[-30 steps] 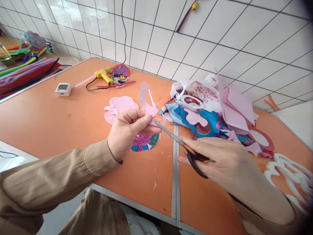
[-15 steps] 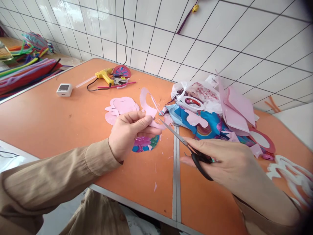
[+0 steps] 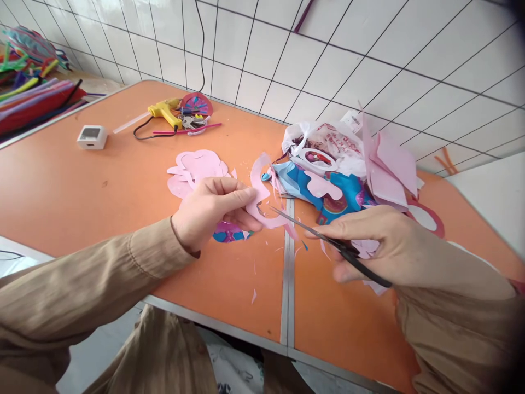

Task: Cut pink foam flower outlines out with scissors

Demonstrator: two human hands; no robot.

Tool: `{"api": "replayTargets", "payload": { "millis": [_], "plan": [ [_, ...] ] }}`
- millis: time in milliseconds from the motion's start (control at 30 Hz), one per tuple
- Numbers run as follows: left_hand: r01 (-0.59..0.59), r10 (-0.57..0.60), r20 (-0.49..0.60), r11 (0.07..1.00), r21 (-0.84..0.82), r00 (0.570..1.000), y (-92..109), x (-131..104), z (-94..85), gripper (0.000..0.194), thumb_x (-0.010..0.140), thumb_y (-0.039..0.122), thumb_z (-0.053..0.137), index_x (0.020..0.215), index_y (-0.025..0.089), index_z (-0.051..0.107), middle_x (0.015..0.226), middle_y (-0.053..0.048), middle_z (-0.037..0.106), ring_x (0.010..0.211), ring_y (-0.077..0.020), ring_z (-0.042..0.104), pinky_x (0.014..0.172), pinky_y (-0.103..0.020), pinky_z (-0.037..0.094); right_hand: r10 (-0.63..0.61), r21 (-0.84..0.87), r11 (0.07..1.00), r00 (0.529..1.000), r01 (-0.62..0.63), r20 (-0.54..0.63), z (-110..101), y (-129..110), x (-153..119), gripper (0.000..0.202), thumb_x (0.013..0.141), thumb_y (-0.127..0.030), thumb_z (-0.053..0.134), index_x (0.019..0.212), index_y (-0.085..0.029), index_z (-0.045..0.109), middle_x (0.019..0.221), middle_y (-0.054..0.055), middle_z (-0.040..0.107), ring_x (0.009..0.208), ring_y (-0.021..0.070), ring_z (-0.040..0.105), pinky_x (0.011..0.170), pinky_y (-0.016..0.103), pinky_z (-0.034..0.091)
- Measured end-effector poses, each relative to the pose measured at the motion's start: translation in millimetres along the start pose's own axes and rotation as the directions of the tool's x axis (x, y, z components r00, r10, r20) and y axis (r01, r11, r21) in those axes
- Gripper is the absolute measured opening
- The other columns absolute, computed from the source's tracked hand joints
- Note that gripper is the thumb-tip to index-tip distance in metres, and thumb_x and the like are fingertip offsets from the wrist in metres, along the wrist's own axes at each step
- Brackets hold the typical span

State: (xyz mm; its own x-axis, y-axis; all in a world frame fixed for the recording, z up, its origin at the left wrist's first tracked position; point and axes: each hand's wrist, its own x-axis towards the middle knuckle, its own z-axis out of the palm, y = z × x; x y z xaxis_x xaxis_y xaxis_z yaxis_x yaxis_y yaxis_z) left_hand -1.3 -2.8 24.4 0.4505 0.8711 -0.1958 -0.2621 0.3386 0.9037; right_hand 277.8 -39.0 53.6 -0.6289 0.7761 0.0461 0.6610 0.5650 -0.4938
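Between its thumb and fingers my left hand (image 3: 217, 210) pinches a curved strip of pink paper (image 3: 259, 180). My right hand (image 3: 381, 246) is closed around the black handles of the scissors (image 3: 348, 253); their narrow blades point left, with the tips close to the paper's inner curve. Behind my left hand lies a pile of pink paper shapes (image 3: 200, 167). A patterned blue and pink piece (image 3: 229, 235) shows partly beneath that hand. Small pink scraps (image 3: 254, 296) are scattered on the orange table (image 3: 205, 290).
A yellow glue gun (image 3: 166, 112) and a small white device (image 3: 92, 137) stand at the back left. White plastic bags (image 3: 336, 142), blue patterned fabric (image 3: 348, 189) and folded pink sheets (image 3: 391, 164) are heaped at the right. A tiled wall (image 3: 262, 60) rises behind.
The pink strip has turned in my left hand. My right hand has turned, and the scissors have closed more. The whole view has shifted slightly, so the table sits higher.
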Motion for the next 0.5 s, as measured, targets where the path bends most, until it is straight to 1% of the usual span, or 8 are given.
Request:
{"api": "replayTargets", "payload": {
  "millis": [67, 100, 133, 167, 233, 333, 433, 500],
  "plan": [
    [0.007, -0.007, 0.012, 1.0, -0.012, 1.0, -0.4, -0.2, -0.1, 0.024, 0.078, 0.027, 0.077, 0.063, 0.012, 0.066, 0.057, -0.007, 0.072, 0.046, -0.0141, 0.067, 0.048, -0.02, 0.053, -0.162, -0.103, 0.983, 0.983, 0.153, -0.082, 3.7, -5.3, 3.7, 0.037, 0.089, -0.043, 0.072, 0.118, -0.02, 0.076, 0.062, -0.003, 0.059, 0.054, 0.0111, 0.05, 0.05, 0.025, 0.042],
    [0.013, -0.013, 0.018, 1.0, -0.021, 1.0, -0.6, -0.3, -0.3, 0.023, 0.078, 0.027, 0.077, 0.064, 0.012, 0.066, 0.056, -0.007, 0.072, 0.046, -0.014, 0.067, 0.049, -0.02, 0.053, -0.217, -0.197, 0.962, 0.968, 0.19, -0.128, 5.5, -8.3, 5.7, 0.031, 0.093, -0.036, 0.069, 0.119, -0.02, 0.075, 0.062, -0.003, 0.057, 0.055, 0.0112, 0.049, 0.053, 0.025, 0.041],
    [0.019, -0.018, 0.025, 0.999, -0.031, 1.0, -0.7, -0.3, -0.4, 0.022, 0.079, 0.026, 0.077, 0.065, 0.012, 0.067, 0.056, -0.007, 0.072, 0.046, -0.014, 0.067, 0.049, -0.02, 0.054, -0.248, -0.298, 0.935, 0.954, 0.192, -0.165, 7.0, -11.0, 7.7, 0.026, 0.095, -0.029, 0.066, 0.117, -0.02, 0.075, 0.061, -0.004, 0.054, 0.055, 0.0114, 0.046, 0.054, 0.026, 0.04],
    [0.025, -0.023, 0.03, 0.999, -0.042, 0.999, -0.9, -0.3, -0.6, 0.021, 0.079, 0.025, 0.077, 0.065, 0.012, 0.067, 0.057, -0.006, 0.072, 0.046, -0.0139, 0.067, 0.05, -0.021, 0.054, -0.267, -0.392, 0.902, 0.948, 0.182, -0.175, 8.1, -13.0, 9.5, 0.023, 0.096, -0.022, 0.063, 0.115, -0.02, 0.076, 0.06, -0.004, 0.051, 0.055, 0.0119, 0.044, 0.054, 0.027, 0.038],
    [0.039, -0.037, 0.039, 0.998, -0.057, 0.999, -1.1, -0.1, -1.0, 0.02, 0.078, 0.024, 0.078, 0.066, 0.011, 0.068, 0.059, -0.007, 0.073, 0.047, -0.0139, 0.068, 0.05, -0.021, 0.054, -0.296, -0.526, 0.832, 0.943, 0.175, -0.155, 9.1, -14.5, 12.0, 0.026, 0.094, -0.013, 0.058, 0.109, -0.019, 0.078, 0.058, -0.004, 0.048, 0.055, 0.0132, 0.041, 0.054, 0.028, 0.035],
    [0.049, -0.046, 0.045, 0.996, -0.068, 0.998, -1.4, 0.7, -1.7, 0.022, 0.076, 0.025, 0.079, 0.063, 0.011, 0.067, 0.06, -0.007, 0.074, 0.049, -0.0146, 0.069, 0.051, -0.02, 0.054, -0.366, -0.575, 0.782, 0.924, 0.239, -0.113, 8.7, -11.9, 13.7, 0.023, 0.093, -0.011, 0.057, 0.103, -0.014, 0.078, 0.059, -0.003, 0.051, 0.056, 0.0139, 0.042, 0.055, 0.029, 0.036],
    [0.028, -0.025, 0.056, 0.998, -0.064, 0.998, -2.1, 0.9, -2.7, 0.022, 0.077, 0.025, 0.078, 0.063, 0.012, 0.068, 0.058, -0.006, 0.073, 0.05, -0.0146, 0.069, 0.051, -0.02, 0.054, -0.409, -0.527, 0.792, 0.909, 0.308, -0.084, 6.7, -9.2, 13.3, 0.016, 0.094, -0.016, 0.061, 0.101, -0.013, 0.076, 0.061, -0.003, 0.054, 0.055, 0.0135, 0.044, 0.055, 0.03, 0.038],
    [0.017, -0.015, 0.071, 0.999, -0.03, 0.997, -2.7, 0.4, -3.8, 0.021, 0.079, 0.025, 0.076, 0.063, 0.012, 0.069, 0.056, -0.005, 0.072, 0.049, -0.0131, 0.068, 0.048, -0.018, 0.051, -0.402, -0.533, 0.792, 0.912, 0.298, -0.087, 4.2, -8.4, 11.6, 0.016, 0.095, -0.017, 0.06, 0.099, -0.015, 0.075, 0.058, -0.003, 0.053, 0.054, 0.0137, 0.043, 0.054, 0.029, 0.038]
  ]
}}
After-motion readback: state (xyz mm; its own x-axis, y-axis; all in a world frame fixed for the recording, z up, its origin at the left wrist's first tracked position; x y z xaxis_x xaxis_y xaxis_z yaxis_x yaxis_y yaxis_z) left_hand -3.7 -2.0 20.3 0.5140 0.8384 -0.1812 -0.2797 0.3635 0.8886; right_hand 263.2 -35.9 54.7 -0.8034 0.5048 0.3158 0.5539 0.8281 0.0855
